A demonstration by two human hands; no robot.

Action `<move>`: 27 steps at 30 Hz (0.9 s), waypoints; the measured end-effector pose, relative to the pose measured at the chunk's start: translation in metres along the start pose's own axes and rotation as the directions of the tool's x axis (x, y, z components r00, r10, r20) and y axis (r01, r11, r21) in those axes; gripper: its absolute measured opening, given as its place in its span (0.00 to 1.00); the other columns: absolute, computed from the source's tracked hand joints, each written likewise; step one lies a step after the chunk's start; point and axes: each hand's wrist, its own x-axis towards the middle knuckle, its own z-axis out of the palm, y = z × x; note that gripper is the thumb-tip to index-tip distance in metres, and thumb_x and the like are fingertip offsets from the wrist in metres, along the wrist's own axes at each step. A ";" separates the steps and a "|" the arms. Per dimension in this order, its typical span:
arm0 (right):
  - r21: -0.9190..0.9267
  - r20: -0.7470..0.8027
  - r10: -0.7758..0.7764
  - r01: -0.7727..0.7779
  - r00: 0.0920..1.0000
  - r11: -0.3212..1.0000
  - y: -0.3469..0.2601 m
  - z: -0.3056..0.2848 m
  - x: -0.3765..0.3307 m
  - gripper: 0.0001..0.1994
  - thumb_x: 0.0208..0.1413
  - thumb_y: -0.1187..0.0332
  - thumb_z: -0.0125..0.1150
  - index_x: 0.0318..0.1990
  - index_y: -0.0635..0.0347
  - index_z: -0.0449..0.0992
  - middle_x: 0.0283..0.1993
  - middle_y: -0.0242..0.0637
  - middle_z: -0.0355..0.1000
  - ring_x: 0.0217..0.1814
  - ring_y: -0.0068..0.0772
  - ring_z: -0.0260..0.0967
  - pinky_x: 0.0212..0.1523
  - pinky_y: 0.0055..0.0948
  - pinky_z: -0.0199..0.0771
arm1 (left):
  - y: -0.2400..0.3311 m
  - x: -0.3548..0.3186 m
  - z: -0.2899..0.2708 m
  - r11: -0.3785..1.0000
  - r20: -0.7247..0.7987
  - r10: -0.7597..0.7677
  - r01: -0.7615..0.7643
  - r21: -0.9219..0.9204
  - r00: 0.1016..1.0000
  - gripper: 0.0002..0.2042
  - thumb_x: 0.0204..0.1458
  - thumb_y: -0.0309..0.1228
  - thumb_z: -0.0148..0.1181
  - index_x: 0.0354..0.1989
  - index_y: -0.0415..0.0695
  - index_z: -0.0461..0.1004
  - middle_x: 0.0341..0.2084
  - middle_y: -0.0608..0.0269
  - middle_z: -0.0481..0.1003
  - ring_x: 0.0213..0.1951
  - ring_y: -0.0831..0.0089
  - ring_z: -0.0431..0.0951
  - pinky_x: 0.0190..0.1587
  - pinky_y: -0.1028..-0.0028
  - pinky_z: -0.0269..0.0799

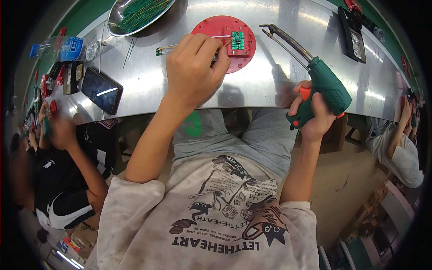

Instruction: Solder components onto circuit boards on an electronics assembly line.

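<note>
My right hand (315, 114) grips a green soldering gun (330, 85) with a red trigger. Its long metal tip (288, 40) points up and left over the metal table. On the table lies a round red plastic housing (211, 25), and a small green circuit board (237, 39) sits on its right part. My left hand (195, 67) is closed over the housing's left side, fingers curled and thumb pressed in. Whatever it pinches is hidden. Thin wires (221, 36) run from the board toward that hand. Left of the hand, a tiny board (158, 52) with short wires rests on the table.
A metal bowl (111, 27) of cut green wires stands at the far left. Further left are a plastic bottle (69, 48) and a dark phone (101, 90). A black tool holder (352, 36) is at the far right. Other people sit on both sides.
</note>
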 end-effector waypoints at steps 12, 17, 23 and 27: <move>-0.014 0.008 -0.001 0.001 1.000 1.000 0.000 0.000 -0.001 0.22 0.65 0.64 0.54 0.59 0.74 0.68 0.40 0.54 0.75 0.18 0.32 0.70 0.18 0.28 0.72 | 0.000 0.000 0.000 1.000 0.000 -0.011 0.011 -0.011 1.000 0.04 0.45 0.25 0.66 0.29 0.41 0.79 0.26 0.61 0.77 0.28 0.61 0.76 0.29 0.65 0.73; -0.012 -0.010 0.004 -0.004 1.000 1.000 0.000 0.000 -0.001 0.23 0.64 0.64 0.54 0.59 0.74 0.68 0.40 0.54 0.75 0.17 0.32 0.70 0.18 0.27 0.72 | 0.000 0.000 -0.001 1.000 0.007 -0.015 0.015 -0.017 1.000 0.04 0.45 0.25 0.66 0.29 0.41 0.79 0.27 0.61 0.77 0.28 0.61 0.76 0.29 0.65 0.73; -0.013 -0.011 0.003 -0.003 1.000 1.000 -0.002 0.000 -0.002 0.23 0.64 0.64 0.55 0.59 0.74 0.68 0.40 0.54 0.75 0.18 0.32 0.70 0.19 0.27 0.72 | 0.001 0.000 -0.001 1.000 0.013 -0.020 0.021 -0.021 1.000 0.04 0.45 0.25 0.66 0.29 0.42 0.79 0.26 0.61 0.77 0.28 0.62 0.76 0.29 0.65 0.73; -0.077 0.003 -0.009 0.010 1.000 0.997 -0.002 0.006 -0.010 0.24 0.62 0.65 0.57 0.60 0.75 0.69 0.43 0.54 0.76 0.19 0.32 0.71 0.21 0.27 0.71 | 0.001 0.000 -0.001 0.999 0.013 -0.024 0.024 -0.041 1.000 0.03 0.45 0.25 0.66 0.28 0.42 0.78 0.26 0.62 0.77 0.28 0.62 0.76 0.29 0.65 0.72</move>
